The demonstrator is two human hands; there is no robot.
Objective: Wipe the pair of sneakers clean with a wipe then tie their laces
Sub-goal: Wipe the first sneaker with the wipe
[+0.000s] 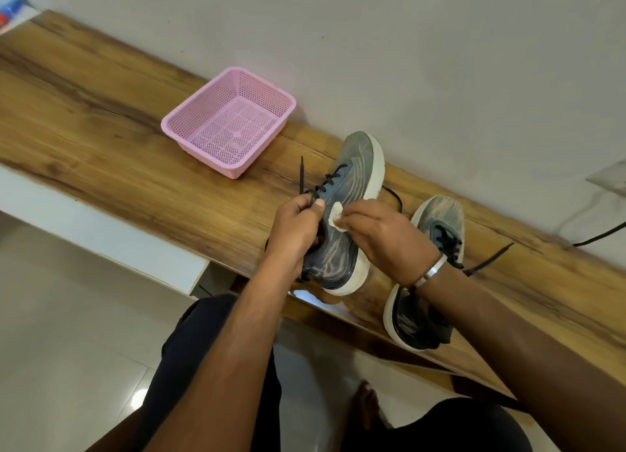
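1. Left hand (298,224) grips the first sneaker (342,214) at its tongue, laces loose.
2. Right hand (379,234) pinches the wipe (335,216) against its side: wiping seems underway.
3. Beyond the right wrist, the second sneaker (430,268) waits, untied.

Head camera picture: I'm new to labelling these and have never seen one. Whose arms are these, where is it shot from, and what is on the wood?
There is no machine here. A person wears a camera on the head, so you look down along their own arms. The left hand grips the nearer sneaker at its laces and tilts it up. The right hand pinches a small white wipe against that shoe's side. The second sneaker lies on the wooden shelf to the right, laces loose. A pink basket stands further left, with nothing visible inside.
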